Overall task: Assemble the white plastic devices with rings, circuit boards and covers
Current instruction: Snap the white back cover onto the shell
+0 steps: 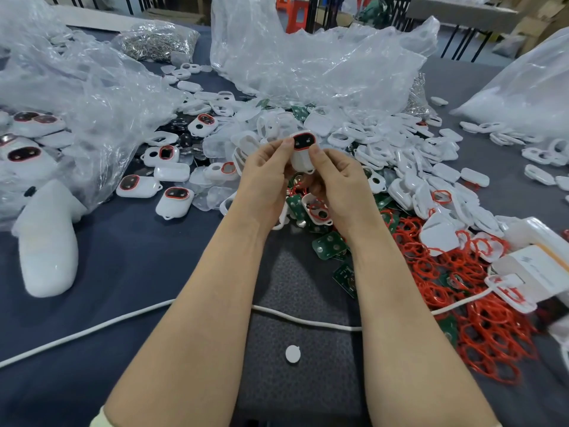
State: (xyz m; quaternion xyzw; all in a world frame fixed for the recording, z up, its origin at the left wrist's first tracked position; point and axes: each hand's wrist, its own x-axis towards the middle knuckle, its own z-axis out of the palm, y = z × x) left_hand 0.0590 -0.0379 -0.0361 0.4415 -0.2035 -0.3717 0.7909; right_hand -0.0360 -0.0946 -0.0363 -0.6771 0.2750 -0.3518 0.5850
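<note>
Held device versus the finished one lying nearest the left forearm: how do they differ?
Held device: gripped by left hand and right hand; lying device: untouched. Held device is raised over the parts pile; lying device rests on blue cloth. Both white, red-ringed dark window.

This is a small assembly workshop, a room for production by hand. A wide bench [123,272] covered in dark blue-grey cloth carries bulk parts in loose heaps. White plastic shells [415,155] spread across its middle and toward the right edge. Red rings [480,328] are piled near the right corner, with green circuit boards [328,246] beside them. Assembled devices [138,186] lie toward the left edge. Big clear plastic bags [308,66] slump along the far edge, and a bag of small metal parts [157,40] lies toward the far left corner. Beyond the bench stand orange stools [295,20], another table [462,16] on black legs and cardboard boxes [535,29].
</note>
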